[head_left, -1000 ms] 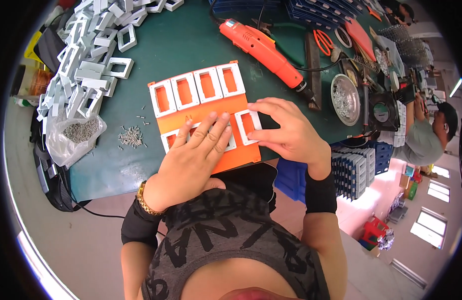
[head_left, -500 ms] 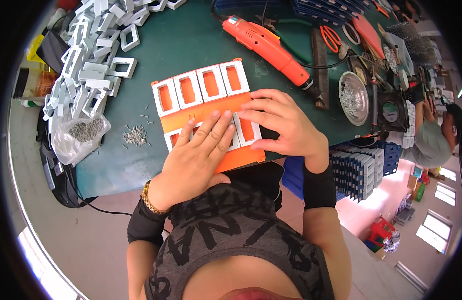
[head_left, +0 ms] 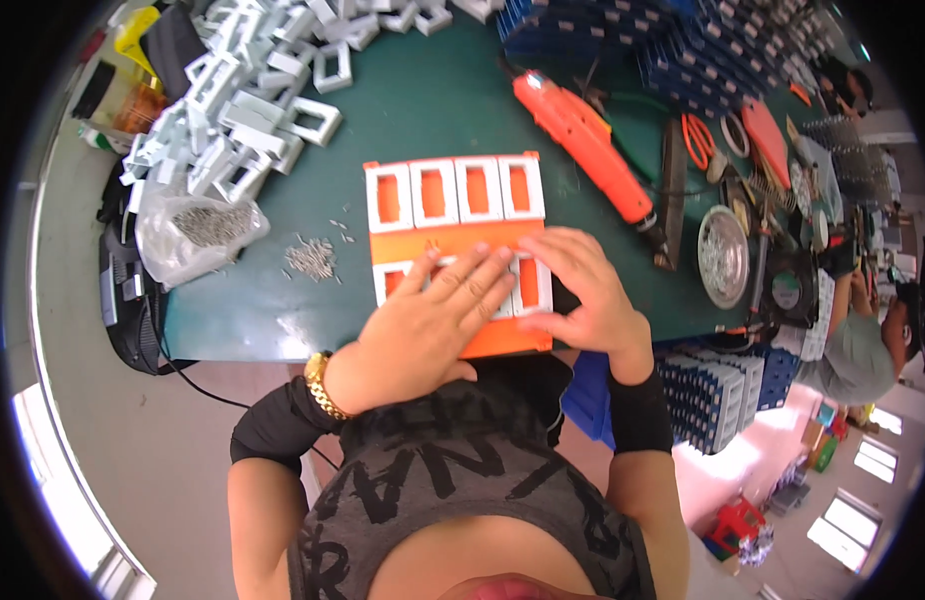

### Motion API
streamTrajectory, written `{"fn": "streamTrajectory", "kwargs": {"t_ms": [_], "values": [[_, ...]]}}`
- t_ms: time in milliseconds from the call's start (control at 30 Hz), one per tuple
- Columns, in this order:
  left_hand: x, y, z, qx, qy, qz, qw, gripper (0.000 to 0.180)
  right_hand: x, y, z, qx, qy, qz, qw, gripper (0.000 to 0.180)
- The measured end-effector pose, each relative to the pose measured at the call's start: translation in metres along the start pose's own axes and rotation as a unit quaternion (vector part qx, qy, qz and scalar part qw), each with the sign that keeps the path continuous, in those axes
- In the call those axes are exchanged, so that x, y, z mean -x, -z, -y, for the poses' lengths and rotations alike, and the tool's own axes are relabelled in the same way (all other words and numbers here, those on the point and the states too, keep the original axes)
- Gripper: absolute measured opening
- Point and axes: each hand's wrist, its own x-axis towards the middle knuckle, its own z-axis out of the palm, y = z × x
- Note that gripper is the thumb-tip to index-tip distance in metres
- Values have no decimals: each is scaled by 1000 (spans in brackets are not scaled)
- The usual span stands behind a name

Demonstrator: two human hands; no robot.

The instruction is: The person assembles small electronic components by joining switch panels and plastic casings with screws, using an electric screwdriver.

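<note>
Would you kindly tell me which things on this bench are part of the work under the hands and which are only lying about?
In use:
left hand
right hand
orange tray
white frames in it

Lying about:
orange power screwdriver
pile of loose white frames
bag of screws
round metal dish
scissors

bare green worktop (head_left: 423,110) open above orange tray (head_left: 453,235), frame pile (head_left: 233,130) blocks left, orange power tool (head_left: 583,145) blocks right
</note>
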Motion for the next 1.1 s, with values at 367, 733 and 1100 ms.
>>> {"fn": "streamTrajectory", "kwargs": {"t_ms": [367, 733, 1100], "values": [[35, -7, 21, 83, 44, -269, 959, 53, -121, 115, -48, 81, -19, -285, 955, 34], [29, -16, 25, 168, -70, -371, 911, 24, -247, 161, -107, 306, -373, -54, 874, 61], [32, -19, 26, 172, -73, -363, 913, 23, -253, 177, -132, 169, -248, -273, 914, 71]]}}
